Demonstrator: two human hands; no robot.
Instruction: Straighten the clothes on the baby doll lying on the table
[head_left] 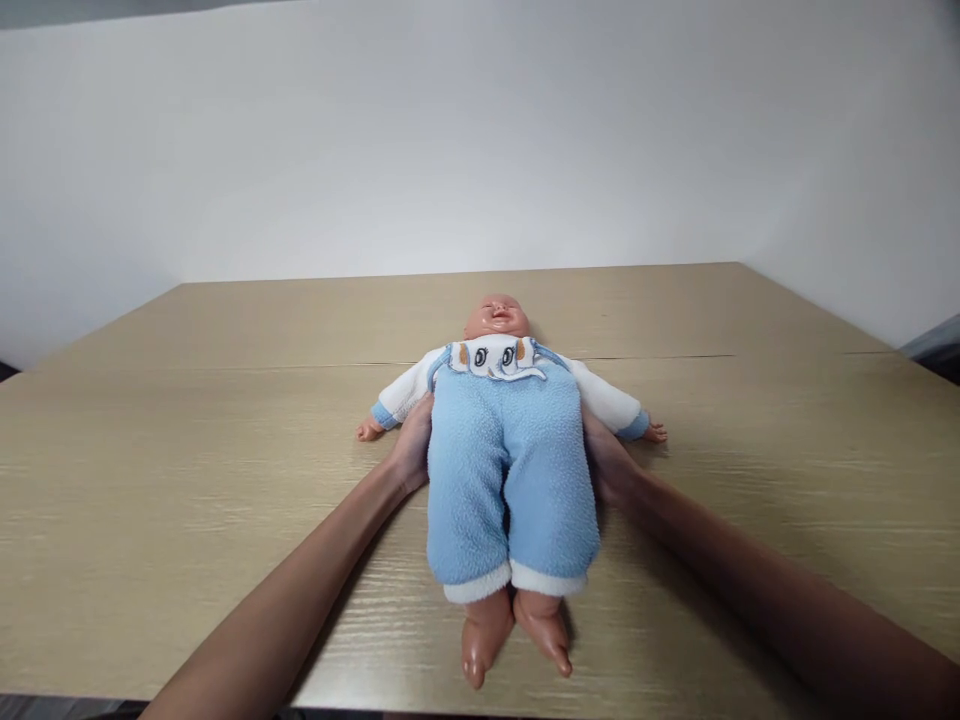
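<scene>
A baby doll (510,470) lies on its back on a light wooden table (187,470), head away from me, bare feet toward me. It wears a blue fleece romper with white sleeves and an elephant bib. My left hand (412,445) presses against the doll's left flank under its arm. My right hand (606,455) holds the opposite flank. Both hands clasp the torso from the sides; the fingers are partly hidden behind the fleece.
The table reaches back to a plain white wall (480,140). Its front edge runs along the bottom of the view. A dark object (937,345) shows at the far right, beyond the table's edge.
</scene>
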